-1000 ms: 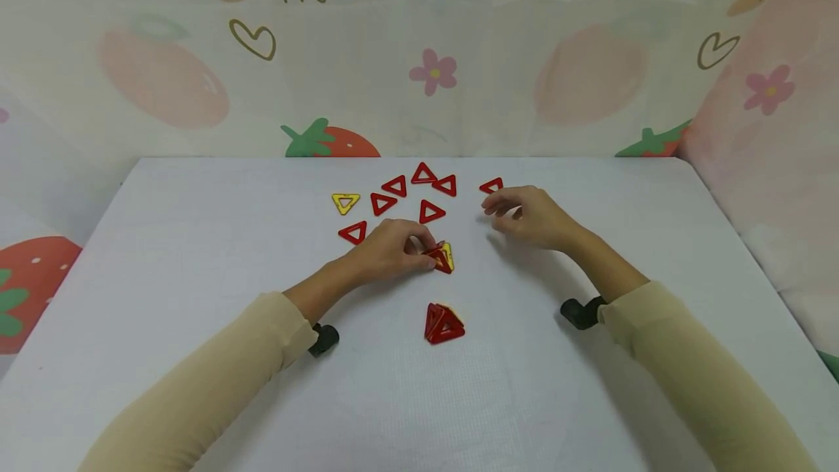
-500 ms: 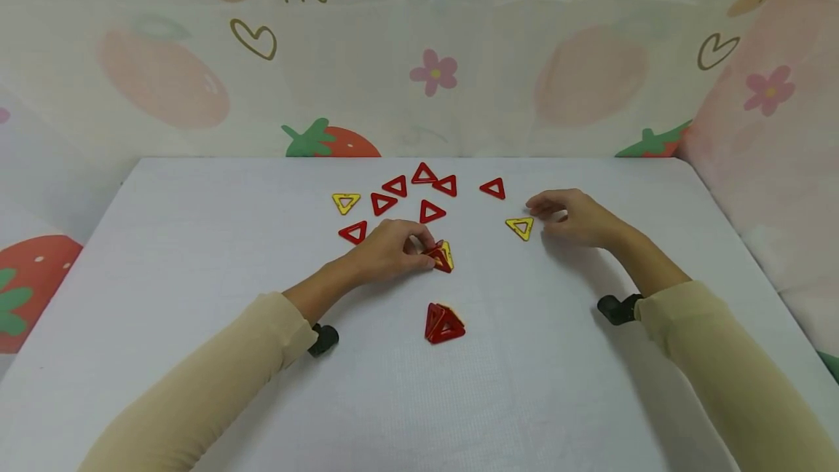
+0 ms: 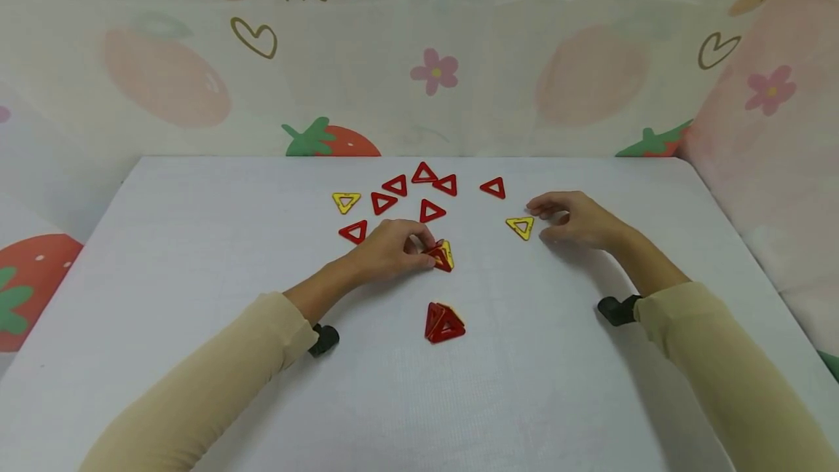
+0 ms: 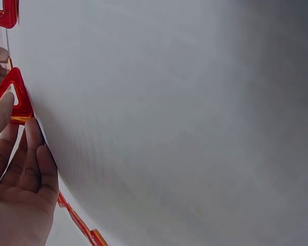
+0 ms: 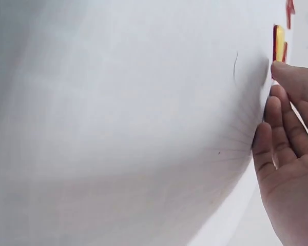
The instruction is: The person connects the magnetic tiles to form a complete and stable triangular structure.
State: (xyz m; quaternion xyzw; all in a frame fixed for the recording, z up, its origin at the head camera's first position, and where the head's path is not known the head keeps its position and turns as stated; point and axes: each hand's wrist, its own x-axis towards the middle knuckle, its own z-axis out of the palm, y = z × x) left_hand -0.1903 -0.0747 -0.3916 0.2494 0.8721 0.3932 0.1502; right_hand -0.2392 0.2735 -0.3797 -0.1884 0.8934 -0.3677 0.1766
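Observation:
My left hand (image 3: 395, 248) holds a small pyramid (image 3: 440, 256) of red and yellow magnetic triangle tiles on the table, thumb on one face and fingers behind. In the left wrist view the thumb lies over the red face of that pyramid (image 4: 23, 98). Off to the right, my right hand (image 3: 580, 221) hovers low with fingers loosely bent and nothing in them. A yellow triangle tile (image 3: 520, 228) lies flat just left of its fingertips. Nearer the front stands another pyramid (image 3: 444, 323), mostly red with a yellow edge.
Several red triangle tiles (image 3: 384, 202) lie scattered behind the left hand, with a yellow tile (image 3: 346, 202) at their left. One red tile (image 3: 494, 188) sits apart at the back right. A printed curtain (image 3: 491, 57) hangs behind the white table (image 3: 229, 224).
My right hand has moved right, uncovering the yellow tile and the red tile at the back right, then stayed almost still. The left hand keeps its hold on the pyramid.

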